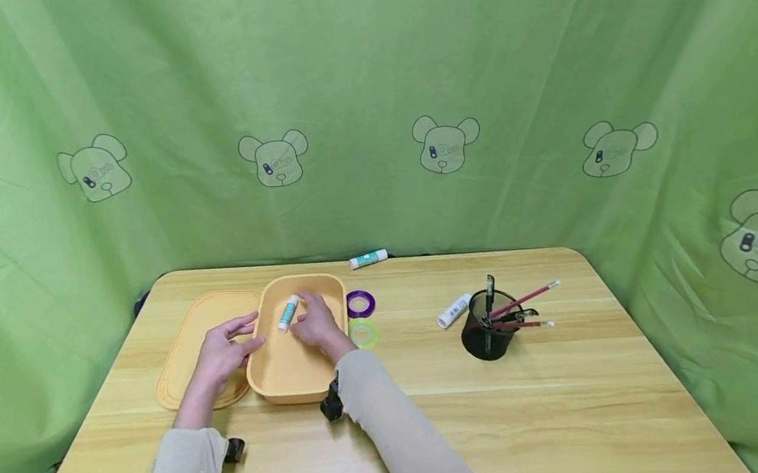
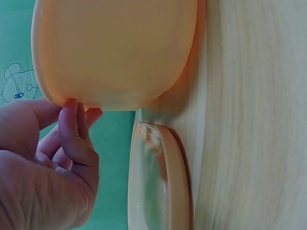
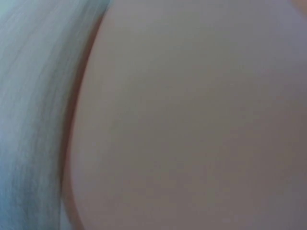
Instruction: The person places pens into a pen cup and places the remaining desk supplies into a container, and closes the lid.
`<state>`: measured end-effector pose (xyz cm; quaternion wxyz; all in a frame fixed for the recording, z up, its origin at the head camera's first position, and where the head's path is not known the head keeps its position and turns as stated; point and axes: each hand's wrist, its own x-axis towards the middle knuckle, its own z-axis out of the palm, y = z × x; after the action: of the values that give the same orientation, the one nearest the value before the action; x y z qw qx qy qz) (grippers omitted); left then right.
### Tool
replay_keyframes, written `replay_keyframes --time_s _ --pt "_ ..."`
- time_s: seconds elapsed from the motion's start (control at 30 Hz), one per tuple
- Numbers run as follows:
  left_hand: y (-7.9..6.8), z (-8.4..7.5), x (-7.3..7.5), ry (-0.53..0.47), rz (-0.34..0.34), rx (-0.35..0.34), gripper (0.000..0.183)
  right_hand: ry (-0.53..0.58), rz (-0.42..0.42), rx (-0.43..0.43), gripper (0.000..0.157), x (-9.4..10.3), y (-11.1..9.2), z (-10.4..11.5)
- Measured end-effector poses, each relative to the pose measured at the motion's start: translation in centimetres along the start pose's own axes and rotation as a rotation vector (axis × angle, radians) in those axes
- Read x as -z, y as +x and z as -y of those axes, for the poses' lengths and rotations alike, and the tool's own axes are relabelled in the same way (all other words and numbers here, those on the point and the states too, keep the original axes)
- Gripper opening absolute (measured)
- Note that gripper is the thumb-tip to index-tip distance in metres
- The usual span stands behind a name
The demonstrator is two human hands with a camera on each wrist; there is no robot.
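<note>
A light orange plastic box (image 1: 289,373) sits on the table with its open side up. My left hand (image 1: 223,351) pinches its left rim, the thumb on one side and fingers on the other, as the left wrist view shows close up. Inside the box lies a glue stick (image 1: 288,313) with a teal label and white ends. My right hand (image 1: 317,324) reaches into the box at the glue stick's right side, its fingers spread and not wrapped round it. A blurred pale surface fills most of the right wrist view, hiding that hand's fingertips.
The matching lid (image 1: 187,357) lies left of the box. Purple (image 1: 370,303) and yellow-green (image 1: 373,333) tape rolls sit against its right side. Another glue stick (image 1: 369,259) lies at the back edge. Farther right are a white tube (image 1: 454,311) and a black mesh pen holder (image 1: 482,341) with pencils.
</note>
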<state>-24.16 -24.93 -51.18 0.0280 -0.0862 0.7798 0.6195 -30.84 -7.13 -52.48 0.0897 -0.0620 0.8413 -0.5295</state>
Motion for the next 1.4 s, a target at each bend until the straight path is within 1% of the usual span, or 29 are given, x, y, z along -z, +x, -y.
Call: replay_keyframes --time_s 0.1,0.37,0.53,0.67,0.77,0.83,0.9,1.0,1.1,1.17,1.27,1.33,1.4 --pt "0.1 -0.1 0.0 -0.002 0.007 -0.003 0.058 -0.007 -0.001 -0.009 0.078 0.0 0.1 0.0" --pt "0.5 0.2 0.1 -0.02 0.029 0.016 0.059 0.002 0.02 -0.025 0.076 0.1 0.0 0.1" --pt "0.3 0.0 0.1 -0.006 0.018 -0.002 0.058 0.004 0.021 -0.029 0.074 0.2 -0.1 0.3" --pt "0.2 -0.2 0.1 0.009 0.005 0.0 0.058 0.013 0.013 -0.033 0.07 0.2 -0.1 0.4" --pt "0.1 -0.4 0.1 0.018 0.003 -0.005 0.057 0.04 0.005 -0.032 0.067 0.4 0.2 0.4" --pt "0.1 -0.5 0.1 0.022 0.001 -0.009 0.057 0.064 0.009 -0.011 0.063 0.9 0.4 0.6" --pt "0.0 -0.6 0.1 0.027 -0.002 -0.014 0.057 0.094 0.013 0.028 0.058 1.7 0.7 0.9" --pt "0.0 -0.8 0.3 0.036 -0.012 -0.017 0.057 0.135 -0.004 0.111 0.048 3.7 1.5 1.8" --pt "0.0 -0.8 0.5 0.045 -0.017 -0.019 0.057 0.179 -0.078 0.186 0.039 6.1 2.4 2.3" --pt "-0.1 -0.7 0.5 0.049 -0.022 -0.016 0.056 0.211 -0.135 0.224 0.036 7.7 3.3 2.0" --pt "-0.1 -0.5 0.4 0.048 -0.026 -0.009 0.056 0.235 -0.212 0.233 0.042 10.1 4.4 0.9" --pt "0.0 -0.3 0.2 0.045 -0.025 -0.006 0.056 0.218 -0.26 0.202 0.05 11.7 5.0 -0.2" --pt "0.2 -0.2 0.1 0.044 -0.019 -0.015 0.056 0.176 -0.302 0.152 0.06 13.0 5.5 -1.4"
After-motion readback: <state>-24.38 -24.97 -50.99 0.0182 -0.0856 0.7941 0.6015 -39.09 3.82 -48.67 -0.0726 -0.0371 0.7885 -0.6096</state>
